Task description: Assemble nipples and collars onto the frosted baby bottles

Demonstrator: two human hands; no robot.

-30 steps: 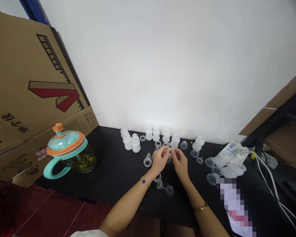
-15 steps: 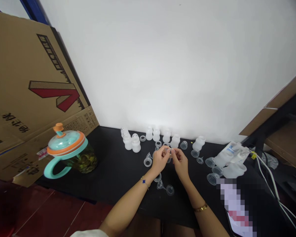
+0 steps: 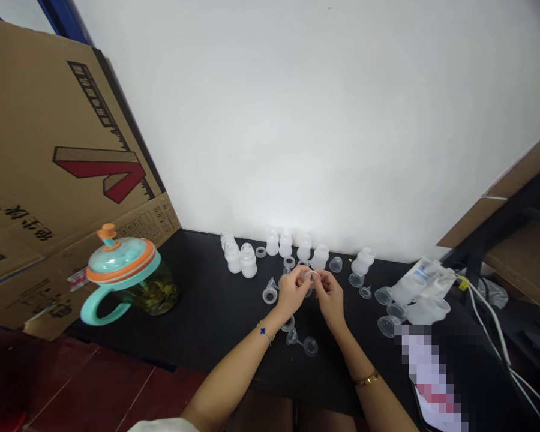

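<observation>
My left hand [image 3: 295, 286] and my right hand [image 3: 329, 294] meet above the middle of the table. Between their fingertips they pinch a small whitish bottle ring [image 3: 314, 273], mostly covered by the fingers. Just below the hands lie a clear silicone nipple [image 3: 292, 336] and a round clear piece [image 3: 311, 346]. Left of my left hand is another whitish ring [image 3: 270, 294]. Behind the hands stand small white baby bottles, among them one open-topped bottle [image 3: 320, 257]. To the right sit a clear dome cap [image 3: 335, 264] and a small nipple [image 3: 365, 292].
A teal-lidded jug [image 3: 126, 276] holds dark leaves at the left, by a large cardboard box [image 3: 49, 150]. Several capped bottles [image 3: 248, 261] stand near the wall. Rightward are a white device with bottles [image 3: 420, 288], white cables [image 3: 490, 318] and a phone [image 3: 436, 390].
Almost nothing differs. My fingers have shifted very slightly around the ring, and the things on the table stay where they were.
</observation>
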